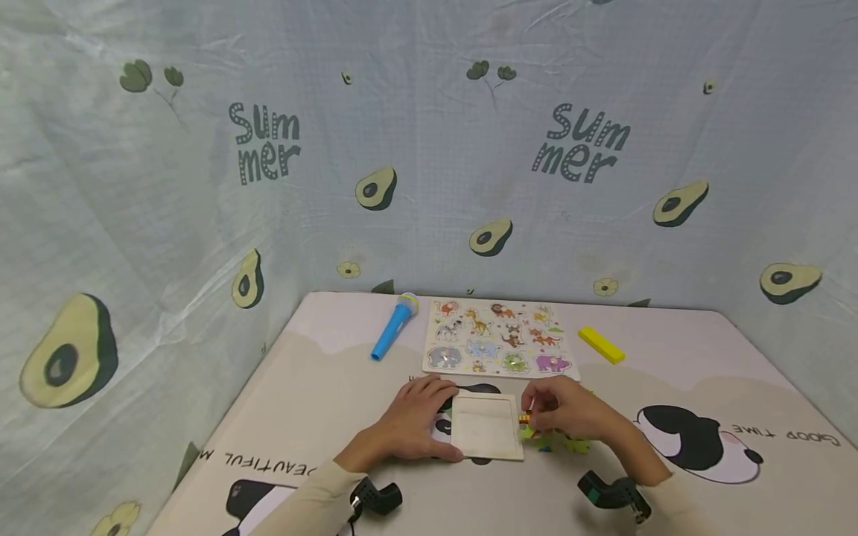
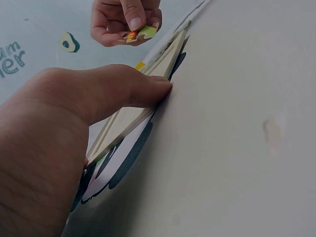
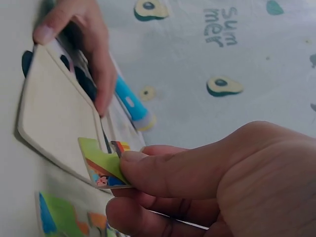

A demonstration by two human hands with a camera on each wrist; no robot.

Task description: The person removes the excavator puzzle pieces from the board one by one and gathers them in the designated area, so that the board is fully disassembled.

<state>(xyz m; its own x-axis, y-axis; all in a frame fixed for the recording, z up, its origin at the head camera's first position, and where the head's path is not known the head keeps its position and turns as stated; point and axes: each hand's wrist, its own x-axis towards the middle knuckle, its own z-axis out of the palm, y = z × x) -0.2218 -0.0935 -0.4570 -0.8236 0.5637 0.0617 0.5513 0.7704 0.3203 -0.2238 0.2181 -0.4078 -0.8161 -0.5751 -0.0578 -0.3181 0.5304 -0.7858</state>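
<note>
A square wooden puzzle tray (image 1: 487, 426) with a raised rim lies bare on the table. My left hand (image 1: 418, 420) holds it by its left side, the thumb at the near corner and fingertips at the far corner. My right hand (image 1: 570, 409) is just right of the tray. Between its thumb (image 3: 148, 165) and fingers it pinches a green jigsaw piece (image 3: 101, 163) with red, yellow and blue print, seen also in the left wrist view. More green puzzle pieces (image 1: 578, 445) lie on the table under and beside that hand, partly hidden by it.
Behind the tray lies an animal peg puzzle board (image 1: 499, 339). A blue toy microphone (image 1: 394, 327) is to its left, a yellow block (image 1: 601, 345) to its right. The printed tablecloth (image 1: 335, 402) meets a hanging avocado-print curtain (image 1: 429, 149) at the back.
</note>
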